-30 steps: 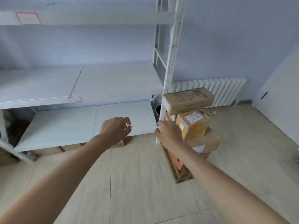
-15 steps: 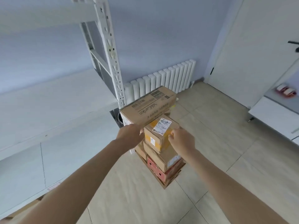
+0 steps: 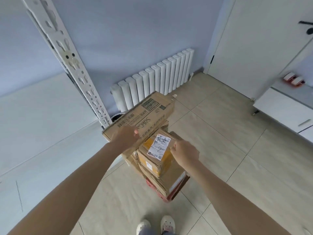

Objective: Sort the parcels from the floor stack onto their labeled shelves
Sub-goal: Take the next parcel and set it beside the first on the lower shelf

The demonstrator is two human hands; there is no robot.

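Observation:
A stack of parcels stands on the floor beside the shelf upright (image 3: 67, 53). A long brown carton (image 3: 145, 114) lies on top at the back. In front of it sits a yellow parcel (image 3: 166, 158) with a white label marked 2. Under that are a brown box (image 3: 174, 180) and a red box (image 3: 160, 195). My left hand (image 3: 126, 138) lies against the near side of the long carton, fingers curled; its hold is hidden. My right hand (image 3: 184, 152) grips the yellow parcel's right edge, thumb on top by the label.
White shelf boards (image 3: 42, 116) run along the left. A white radiator (image 3: 152, 85) lines the wall behind the stack. A door (image 3: 254, 48) and a low white cabinet (image 3: 284, 112) are at the right. My shoes (image 3: 155, 225) stand on tiled floor just before the stack.
My view swung from the shelves to the stack and came closer. Both hands reached forward: the left to the long carton's side, the right onto the yellow parcel's right edge.

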